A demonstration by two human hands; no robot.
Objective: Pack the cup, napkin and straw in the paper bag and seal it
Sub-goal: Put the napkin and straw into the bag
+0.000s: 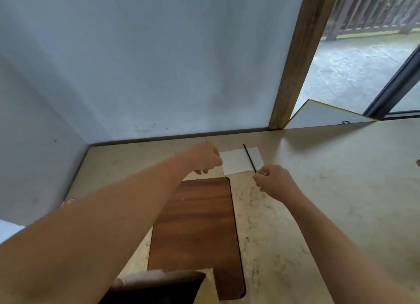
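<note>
A white napkin [236, 161] lies flat on the tabletop near the back wall. A thin black straw [248, 157] rests slanted across the napkin's right part. My right hand [273, 178] is just in front of the napkin, its fingertips pinched at the straw's near end. My left hand [204, 158] hovers at the napkin's left edge, curled into a fist with nothing visible in it. The brown paper bag [163, 281] stands at the bottom of the view with its dark mouth open. No cup is in view.
A dark wooden board [200, 226] lies on the pale table [329, 190] between my arms. A red and white object [68, 201] peeks out behind my left forearm. A white panel [322, 115] with a small black ring [345, 122] leans at the back right by the door frame.
</note>
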